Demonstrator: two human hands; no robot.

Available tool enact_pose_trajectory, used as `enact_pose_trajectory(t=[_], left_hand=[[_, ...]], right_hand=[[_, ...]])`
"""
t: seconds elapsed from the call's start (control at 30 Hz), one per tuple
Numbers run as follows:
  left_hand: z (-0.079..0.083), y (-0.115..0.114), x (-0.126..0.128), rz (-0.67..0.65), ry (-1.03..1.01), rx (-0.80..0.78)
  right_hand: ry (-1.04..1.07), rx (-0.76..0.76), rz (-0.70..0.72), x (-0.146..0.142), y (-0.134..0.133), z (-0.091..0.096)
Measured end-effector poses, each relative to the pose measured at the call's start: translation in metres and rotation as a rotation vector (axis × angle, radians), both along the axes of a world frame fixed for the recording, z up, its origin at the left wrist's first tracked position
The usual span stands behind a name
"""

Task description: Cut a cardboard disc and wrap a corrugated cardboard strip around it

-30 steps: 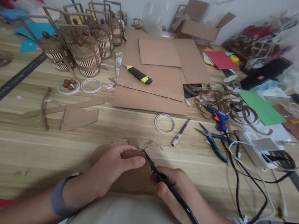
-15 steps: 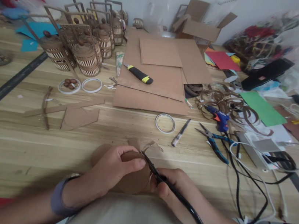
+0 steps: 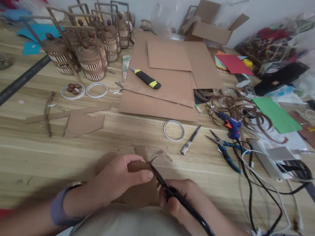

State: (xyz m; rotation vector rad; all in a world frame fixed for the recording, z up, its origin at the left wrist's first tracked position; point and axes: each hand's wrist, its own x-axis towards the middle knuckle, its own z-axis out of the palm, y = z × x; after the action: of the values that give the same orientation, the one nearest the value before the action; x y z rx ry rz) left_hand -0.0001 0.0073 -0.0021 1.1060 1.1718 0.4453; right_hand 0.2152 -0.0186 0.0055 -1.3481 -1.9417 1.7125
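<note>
Close to my body, my left hand (image 3: 121, 177) grips a round piece of brown cardboard (image 3: 139, 191), thumb on top and fingers largely hidden beneath. My right hand (image 3: 182, 199) is wrapped around black-handled scissors (image 3: 191, 212); their blades lie along the disc's upper right edge, by my left thumb. Thin cardboard offcuts (image 3: 162, 156) lie just beyond the blade tips. Another rounded brown cardboard piece (image 3: 104, 162) shows partly from behind my left hand.
Stacked cardboard sheets (image 3: 159, 108) carry a utility knife (image 3: 145, 78). Several small woven baskets (image 3: 92, 62) with tall handles stand back left. Pliers (image 3: 225, 149), a glue gun (image 3: 232, 126) and tangled cables (image 3: 252, 194) lie right. A white ring (image 3: 173, 130) and pen (image 3: 190, 140) lie ahead.
The scissors have closed further along the disc's edge, their blades now nearly together. My right hand has shifted very slightly, and the disc has turned or tilted a little in my left hand.
</note>
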Motion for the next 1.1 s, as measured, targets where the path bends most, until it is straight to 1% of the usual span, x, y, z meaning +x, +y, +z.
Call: enact_pose_trajectory(t=[0.1,0.27,0.5,0.67,0.73,0.9,1.03,1.1], left_hand=[[0.0003,0.0000,-0.0005,-0.030,0.007,0.009],[0.0025,0.0000,0.0000,-0.047,-0.012,-0.006],[0.0017,0.0019,-0.0012,-0.050,0.040,-0.003],[0.0030,0.0023,-0.0008,-0.081,-0.032,-0.016],[0.0045,0.0024,-0.0006,-0.091,-0.027,-0.001],[0.0067,0.0032,-0.0009,-0.089,0.023,0.011],[0.0041,0.0055,-0.0023,-0.107,0.046,0.017],[0.0024,0.0060,-0.0024,-0.094,0.026,0.009]], right_hand=[[0.037,-0.006,0.011,-0.0007,0.0016,0.0016],[0.065,0.035,0.005,-0.0009,-0.0005,-0.0015],[0.021,-0.020,0.035,0.0026,0.0018,-0.0016],[0.068,0.027,0.038,0.0011,0.0043,0.0002],[0.076,0.025,0.040,0.0014,0.0035,-0.0001],[0.053,0.027,0.025,0.0056,0.0011,-0.0038],[0.034,0.025,-0.006,0.0065,0.0011,-0.0051],[0.011,0.056,-0.015,0.0051,0.0016,-0.0042]])
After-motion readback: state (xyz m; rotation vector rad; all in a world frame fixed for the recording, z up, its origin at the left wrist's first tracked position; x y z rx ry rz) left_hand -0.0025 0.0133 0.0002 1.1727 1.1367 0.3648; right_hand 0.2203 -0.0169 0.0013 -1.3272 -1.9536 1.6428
